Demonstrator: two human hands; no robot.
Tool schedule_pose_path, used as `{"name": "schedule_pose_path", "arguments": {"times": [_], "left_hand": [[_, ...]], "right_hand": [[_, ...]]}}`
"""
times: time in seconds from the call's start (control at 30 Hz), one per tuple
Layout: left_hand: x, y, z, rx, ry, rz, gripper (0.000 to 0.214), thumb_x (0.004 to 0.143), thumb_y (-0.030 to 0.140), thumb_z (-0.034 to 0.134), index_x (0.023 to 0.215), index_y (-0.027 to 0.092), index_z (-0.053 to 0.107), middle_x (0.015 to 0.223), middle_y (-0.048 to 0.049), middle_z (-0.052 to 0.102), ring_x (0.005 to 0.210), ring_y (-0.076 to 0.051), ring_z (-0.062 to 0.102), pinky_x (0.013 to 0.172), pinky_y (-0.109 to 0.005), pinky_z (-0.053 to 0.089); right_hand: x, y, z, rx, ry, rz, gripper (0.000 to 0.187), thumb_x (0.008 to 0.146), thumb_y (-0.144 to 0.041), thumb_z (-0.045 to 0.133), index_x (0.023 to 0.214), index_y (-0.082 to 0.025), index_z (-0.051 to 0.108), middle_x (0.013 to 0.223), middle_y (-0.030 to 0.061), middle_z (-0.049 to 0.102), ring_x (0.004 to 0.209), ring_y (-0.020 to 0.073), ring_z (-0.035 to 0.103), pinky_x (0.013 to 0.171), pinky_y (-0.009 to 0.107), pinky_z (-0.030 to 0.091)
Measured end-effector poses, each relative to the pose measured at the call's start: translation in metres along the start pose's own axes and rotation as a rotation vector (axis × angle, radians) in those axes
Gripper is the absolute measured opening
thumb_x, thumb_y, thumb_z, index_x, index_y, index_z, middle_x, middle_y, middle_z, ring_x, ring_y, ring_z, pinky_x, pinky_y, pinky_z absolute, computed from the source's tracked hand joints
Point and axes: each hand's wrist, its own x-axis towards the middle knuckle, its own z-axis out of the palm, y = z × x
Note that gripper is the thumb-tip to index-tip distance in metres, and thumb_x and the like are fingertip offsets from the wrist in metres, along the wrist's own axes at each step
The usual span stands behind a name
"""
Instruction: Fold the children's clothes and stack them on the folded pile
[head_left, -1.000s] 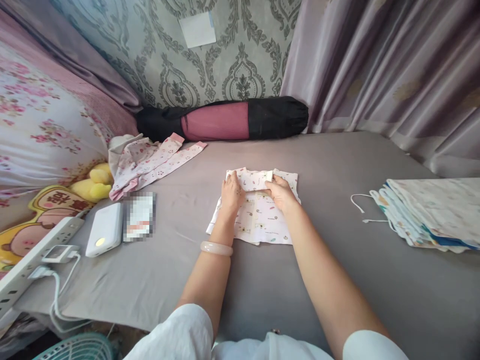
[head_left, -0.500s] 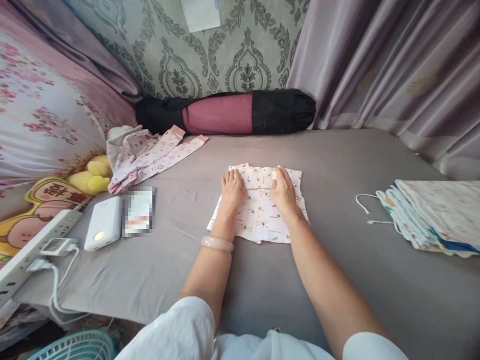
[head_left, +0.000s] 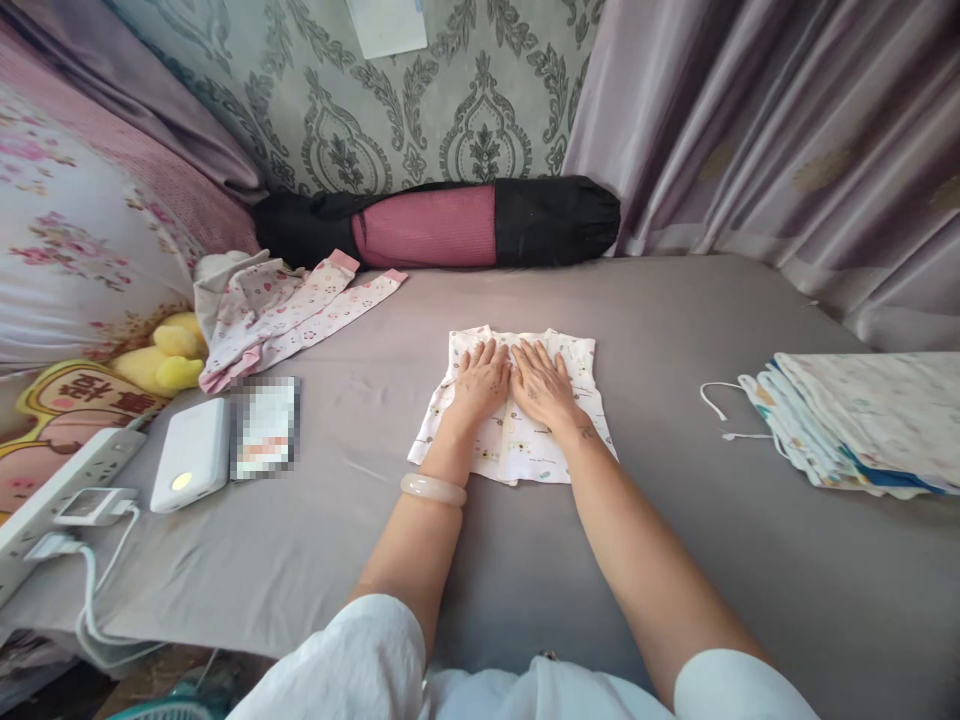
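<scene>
A small white baby shirt with a fine coloured print lies on the grey bed sheet in front of me, its sides turned in. My left hand rests flat on its upper left part, fingers stretched out. Just beside it, my right hand presses flat on the upper middle, fingers spread. Both hands hide part of the cloth beneath them. A pale bangle circles my left wrist.
To the right lies a stack of folded clothes with white strings. Pink-print clothing is at the back left, near a white power bank and a power strip. A rolled mat lies along the wall.
My hands have moved closer together and now lie flatter on the shirt. The upper part they were holding is smoothed out. The view has shifted slightly to the right.
</scene>
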Motion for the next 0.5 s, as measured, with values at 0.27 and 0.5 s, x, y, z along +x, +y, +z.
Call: {"name": "schedule_pose_path", "arguments": {"times": [0.27, 0.5], "left_hand": [[0.0021, -0.0033, 0.0025, -0.011, 0.065, 0.035, 0.052, 0.1, 0.032, 0.023, 0.146, 0.014, 0.037, 0.155, -0.0094, 0.034, 0.146, -0.024, 0.024, 0.119, -0.046, 0.017], [0.0065, -0.0033, 0.0092, 0.02, 0.072, 0.006, 0.054, 0.1, 0.038, 0.023, 0.147, 0.016, 0.036, 0.155, -0.0071, 0.034, 0.146, -0.027, 0.024, 0.119, -0.049, 0.017]], "right_hand": [[-0.0003, -0.0011, -0.005, 0.003, -0.026, 0.028, 0.056, 0.099, -0.031, 0.019, 0.151, -0.016, 0.032, 0.158, 0.0044, 0.027, 0.147, 0.0225, 0.017, 0.119, 0.049, 0.01], [0.004, 0.0057, -0.0009, -0.031, 0.024, 0.102, 0.056, 0.099, -0.033, 0.02, 0.15, -0.013, 0.032, 0.158, 0.007, 0.026, 0.146, 0.0241, 0.018, 0.118, 0.049, 0.009]]}}
